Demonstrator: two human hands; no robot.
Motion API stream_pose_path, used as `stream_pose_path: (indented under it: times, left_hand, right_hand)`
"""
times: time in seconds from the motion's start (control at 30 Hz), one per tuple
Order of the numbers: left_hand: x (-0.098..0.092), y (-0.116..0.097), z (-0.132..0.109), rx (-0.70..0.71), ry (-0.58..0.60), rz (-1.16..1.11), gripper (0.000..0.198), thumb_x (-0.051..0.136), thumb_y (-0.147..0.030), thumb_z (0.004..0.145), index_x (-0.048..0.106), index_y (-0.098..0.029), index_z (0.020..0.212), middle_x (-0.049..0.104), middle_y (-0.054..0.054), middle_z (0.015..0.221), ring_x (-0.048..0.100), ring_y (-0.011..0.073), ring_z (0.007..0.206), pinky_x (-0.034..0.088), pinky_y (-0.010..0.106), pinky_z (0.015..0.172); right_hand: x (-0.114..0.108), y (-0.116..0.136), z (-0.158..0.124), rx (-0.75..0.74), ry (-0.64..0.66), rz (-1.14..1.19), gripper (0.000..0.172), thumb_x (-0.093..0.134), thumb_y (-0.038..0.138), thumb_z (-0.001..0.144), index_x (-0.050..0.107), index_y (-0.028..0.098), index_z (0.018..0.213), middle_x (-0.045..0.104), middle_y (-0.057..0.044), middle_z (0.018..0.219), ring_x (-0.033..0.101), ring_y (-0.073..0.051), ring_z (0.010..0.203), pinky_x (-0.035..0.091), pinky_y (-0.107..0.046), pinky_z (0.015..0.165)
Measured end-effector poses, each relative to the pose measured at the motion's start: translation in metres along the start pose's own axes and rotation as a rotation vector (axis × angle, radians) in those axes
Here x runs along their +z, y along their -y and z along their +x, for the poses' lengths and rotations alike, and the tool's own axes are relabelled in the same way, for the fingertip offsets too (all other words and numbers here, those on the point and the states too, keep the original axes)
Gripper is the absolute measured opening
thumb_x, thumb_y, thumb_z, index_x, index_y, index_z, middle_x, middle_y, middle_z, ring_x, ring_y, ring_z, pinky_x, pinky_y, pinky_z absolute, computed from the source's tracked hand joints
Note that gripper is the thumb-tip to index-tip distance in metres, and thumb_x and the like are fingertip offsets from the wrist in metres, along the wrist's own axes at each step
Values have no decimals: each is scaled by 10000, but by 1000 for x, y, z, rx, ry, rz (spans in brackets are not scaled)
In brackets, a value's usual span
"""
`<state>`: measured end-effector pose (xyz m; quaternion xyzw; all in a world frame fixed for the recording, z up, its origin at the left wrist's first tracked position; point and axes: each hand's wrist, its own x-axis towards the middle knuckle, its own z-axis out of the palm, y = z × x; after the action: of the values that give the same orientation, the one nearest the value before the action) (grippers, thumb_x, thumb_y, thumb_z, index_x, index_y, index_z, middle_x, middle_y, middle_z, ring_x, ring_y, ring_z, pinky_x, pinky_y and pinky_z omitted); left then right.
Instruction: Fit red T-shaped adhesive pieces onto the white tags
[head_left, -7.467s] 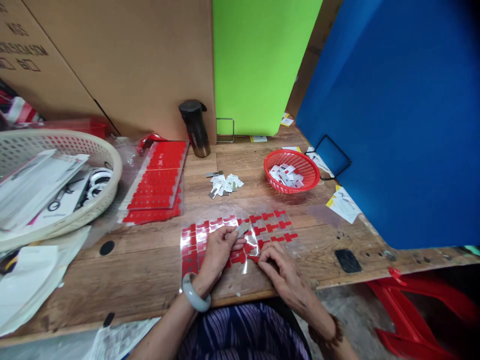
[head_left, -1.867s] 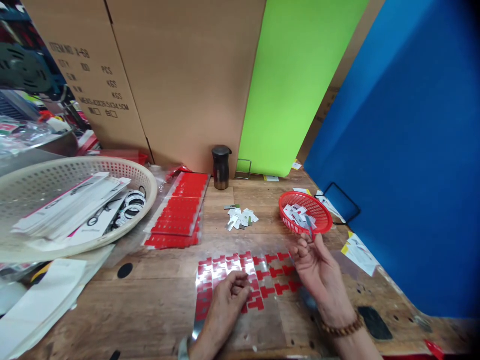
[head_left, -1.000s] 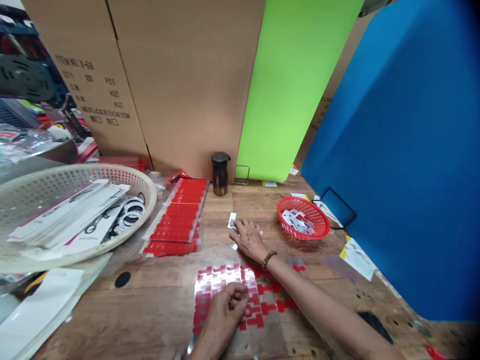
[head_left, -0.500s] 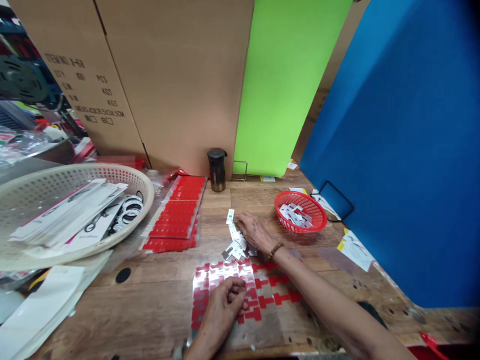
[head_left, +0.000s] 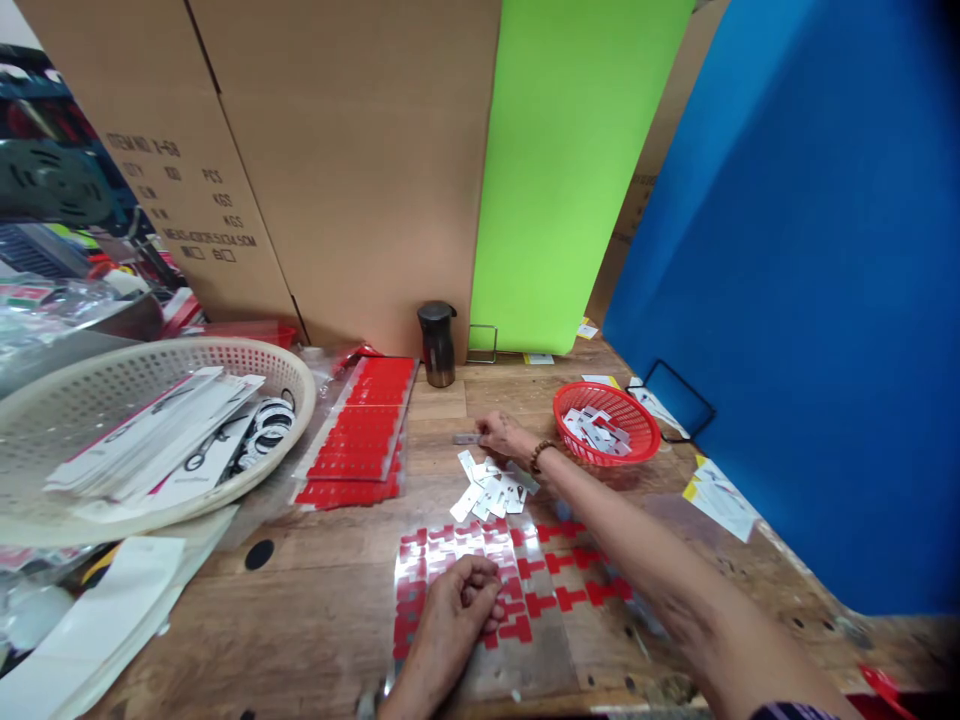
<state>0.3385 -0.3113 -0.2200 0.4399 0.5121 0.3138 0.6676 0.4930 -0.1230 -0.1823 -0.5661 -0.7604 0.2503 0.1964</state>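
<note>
My right hand (head_left: 504,436) is closed on the end of a small metal plate (head_left: 466,439), which points left from the fingertips just above the wood. Below it lies a loose pile of similar small silvery plates (head_left: 491,490), some with notches or holes. My left hand (head_left: 461,605) rests on a clear sheet of red T-shaped stickers (head_left: 517,632), its fingers curled and thumb against them. Whatever those fingers may hold is hidden. More red shapes (head_left: 570,598) on clear film run to the right, partly under my right forearm.
A red basket (head_left: 651,425) of small plates stands at the right. Red sticker sheets (head_left: 360,430) are stacked left of centre, near a large white basket (head_left: 296,400) with packaged cards and rings. Behind are a dark jug (head_left: 437,345), cardboard, and green and blue boards (head_left: 787,300).
My right hand has taken hold of the small plate at the far end of the pile; that plate now lies flatter and darker at its fingertips. My left hand stays on the sticker sheet.
</note>
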Motion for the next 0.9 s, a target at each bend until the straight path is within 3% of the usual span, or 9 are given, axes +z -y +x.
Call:
stream_pose_path:
  times: [0.07,0.2,0.3,0.4,0.5,0.63,0.77,0.83,0.9]
  left_hand:
    - [0,-2,0,-12,-1,-20,411,680,-460,670,603,-126,898,605,29,788,628,144,633,513,276,604]
    - [4,-15,-3,-58,-73,-186,502,696,-539,630,593,-128,900,640,52,767,640,152,629,513,273,609]
    - [13,-32,-10,-50,-172,-398,502,699,-508,664,588,-144,990,667,100,923,665,175,806,510,285,760]
    - [24,-50,-17,41,-115,-546,428,689,-458,705,595,-156,992,654,108,1047,644,195,920,496,305,815]
    - [30,-57,-22,78,-89,-588,354,714,-406,689,610,-154,915,665,86,1008,634,201,932,497,297,791]
    - [26,-51,-23,28,-112,-543,329,764,-369,624,612,-137,802,675,63,868,647,185,832,508,265,707]
    - [19,-43,-25,-55,-77,-467,356,764,-388,621,607,-130,810,658,41,753,645,145,670,516,242,609]
    - [18,-41,-27,-120,-36,-406,369,743,-413,644,602,-127,829,642,29,691,631,128,589,511,229,558]
    - [17,-40,-30,-144,17,-347,351,723,-424,671,594,-124,802,623,19,639,601,104,513,490,205,503]
  right_hand:
    - [-8,7,-18,-30,-40,-6,129,543,165,835,609,135,728,591,-8,664,550,-132,634,423,-253,597]
    - [-16,31,-76,-107,-173,-23,144,457,98,838,587,157,819,588,-37,817,527,-152,774,387,-261,694]
    - [-4,49,-126,-212,-328,-123,174,416,96,863,571,172,846,570,-58,850,492,-184,815,370,-297,724]
    - [18,59,-165,-260,-396,-147,192,409,110,878,572,173,798,565,-68,796,470,-198,760,369,-320,690]
    - [34,64,-188,-262,-418,-56,203,406,114,887,597,178,910,583,-80,817,494,-207,773,394,-341,694]
    - [36,65,-201,-188,-278,251,212,478,147,866,608,231,1011,605,-64,892,538,-203,840,443,-343,740]
    - [29,53,-200,84,-230,789,58,594,261,818,633,219,826,614,-13,793,568,-153,745,458,-269,682]
    - [27,43,-198,220,-234,1032,139,655,319,773,635,207,853,611,5,761,561,-123,683,446,-234,634]
    - [27,35,-199,259,-157,1208,269,696,347,737,634,205,957,605,19,737,549,-97,637,431,-207,595]
